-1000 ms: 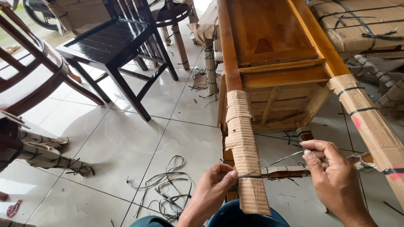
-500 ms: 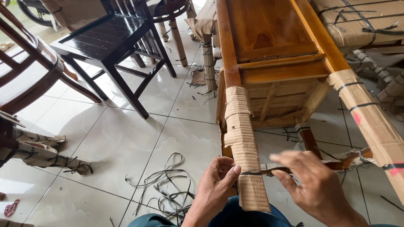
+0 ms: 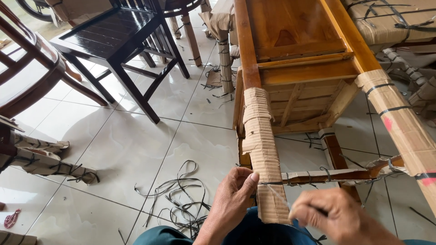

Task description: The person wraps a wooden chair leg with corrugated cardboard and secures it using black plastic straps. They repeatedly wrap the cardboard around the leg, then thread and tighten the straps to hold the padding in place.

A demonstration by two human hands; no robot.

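Note:
A wooden chair (image 3: pixel 299 68) lies tipped toward me, its two legs reaching to my lap. The left leg is wrapped in corrugated cardboard (image 3: pixel 263 149). My left hand (image 3: pixel 231 199) presses its thumb against a dark strap (image 3: pixel 269 183) that runs around that cardboard. My right hand (image 3: pixel 340 218), blurred, is closed just right of the leg's near end; a thin shiny strip runs from it toward the strap, and what it grips is unclear. The right leg (image 3: pixel 399 122) also carries cardboard bound with black straps.
Cut black straps (image 3: pixel 177 199) lie in a loose heap on the white tile floor. A dark wooden chair (image 3: pixel 122 41) stands at upper left, a curved brown chair (image 3: pixel 27 68) at the far left. Wrapped furniture legs (image 3: pixel 45 159) lie at left, and bundled furniture (image 3: pixel 390 22) at upper right.
My right hand has moved left and down, from out by the rung to the wrapped leg's near end. My left hand has stayed at the strap on the leg.

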